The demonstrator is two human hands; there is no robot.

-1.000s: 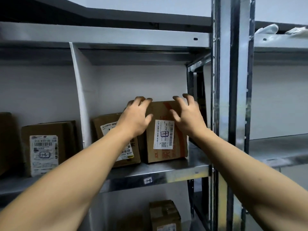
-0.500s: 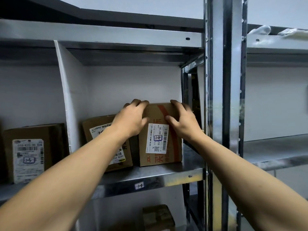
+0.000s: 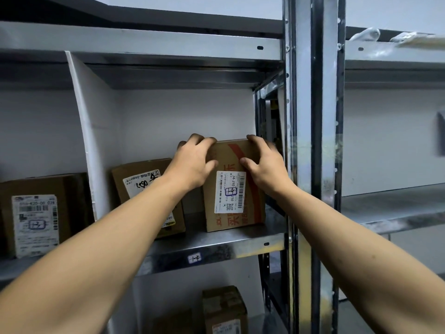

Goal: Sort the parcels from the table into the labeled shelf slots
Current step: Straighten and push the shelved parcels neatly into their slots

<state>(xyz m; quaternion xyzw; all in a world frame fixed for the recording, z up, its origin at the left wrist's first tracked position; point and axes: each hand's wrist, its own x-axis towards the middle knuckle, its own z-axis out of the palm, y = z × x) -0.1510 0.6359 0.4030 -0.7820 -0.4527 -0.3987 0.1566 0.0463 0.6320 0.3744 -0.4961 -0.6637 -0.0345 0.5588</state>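
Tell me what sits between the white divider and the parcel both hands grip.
The head view shows a second cardboard parcel with a scribbled label between the white divider and the gripped parcel, partly hidden behind the left hand.

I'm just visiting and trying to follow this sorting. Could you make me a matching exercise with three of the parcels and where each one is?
Things:
1. red-striped parcel
2. scribbled-label parcel
3. large-label parcel

Places:
a. left of the white divider
b. gripped by the left hand and right hand
c. between the divider and the gripped parcel

Pairs: 1-b, 2-c, 3-a
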